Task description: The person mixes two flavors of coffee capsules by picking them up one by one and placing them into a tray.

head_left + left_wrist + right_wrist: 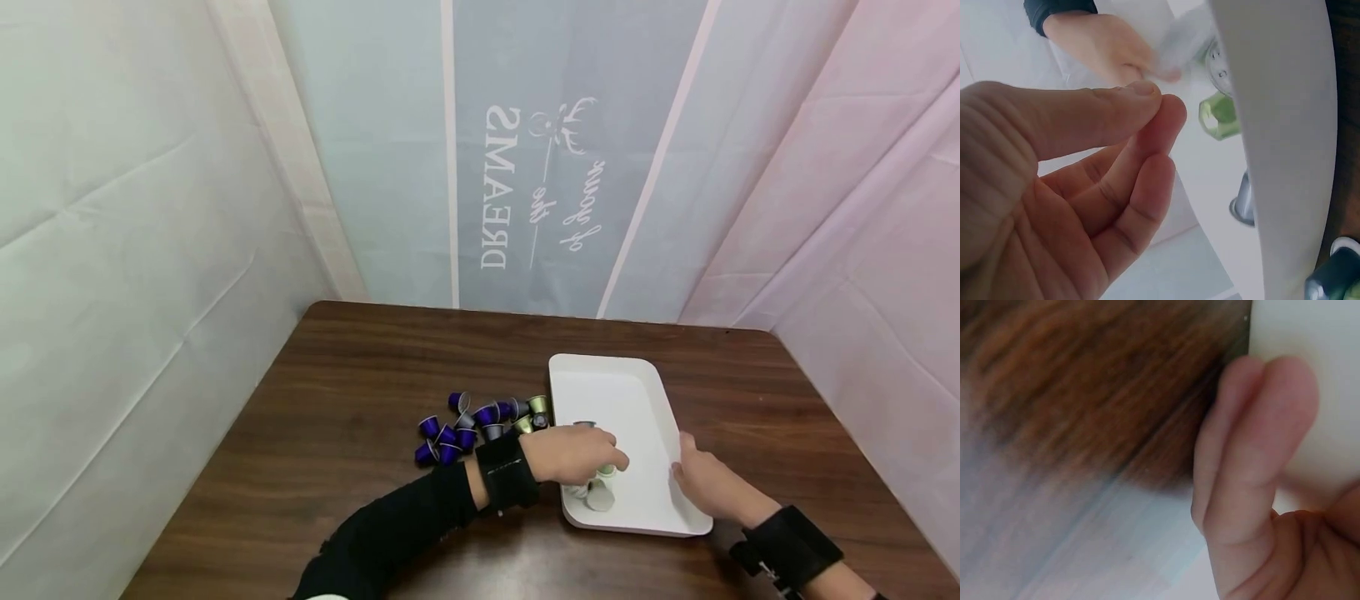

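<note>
Pinching seemingly nothing, left hand (pixel 572 454) hovers near capsules (pixel 599 497); right hand (pixel 711 483) grips tray (pixel 648 492).

A white, round-cornered tray (pixel 603 383) is laid flat on the surface (pixel 360 392). Inside, a green capsule (pixel 1221 117) and a grey capsule (pixel 1245 203) are seen; mainly purple capsules (pixel 466 440) are clustered, variously tipped, to its left.

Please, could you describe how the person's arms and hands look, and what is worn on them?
The left arm has a long black sleeve and wide black wristband. The right arm has a similar black band with small shiny fittings; some forearm is bare. Neither the left hand nor the right hand wears a glove.
</note>
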